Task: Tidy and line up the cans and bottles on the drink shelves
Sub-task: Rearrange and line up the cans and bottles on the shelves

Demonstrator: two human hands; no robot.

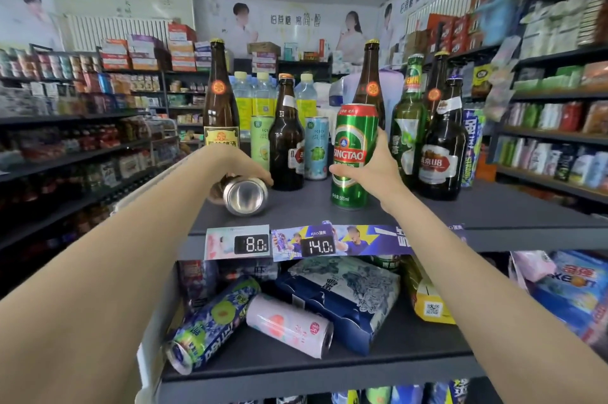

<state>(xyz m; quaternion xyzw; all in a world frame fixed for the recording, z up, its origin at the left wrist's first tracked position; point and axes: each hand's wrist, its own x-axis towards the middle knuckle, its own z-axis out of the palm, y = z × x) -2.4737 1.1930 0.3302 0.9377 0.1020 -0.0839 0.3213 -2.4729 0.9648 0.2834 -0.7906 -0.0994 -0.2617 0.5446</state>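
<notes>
On the top shelf (444, 212) my right hand (375, 166) grips a tall green Tsingtao can (352, 153) that stands upright near the front. My left hand (243, 163) curls over a silver can (245, 194) lying on its side, its base facing me. Behind them stand brown bottles (286, 140), a green bottle (408, 127), a dark U8 bottle (442, 147) and slim pale cans (316, 148). On the shelf below, a blue can (210, 321) and a pink can (289, 324) lie tipped over.
A blue carton pack (345, 291) and a yellow pack (427, 301) lie on the lower shelf. Price tags (253, 244) hang on the top shelf's front edge. Stocked aisles run along both sides, and water bottles (263, 97) stand behind the top row.
</notes>
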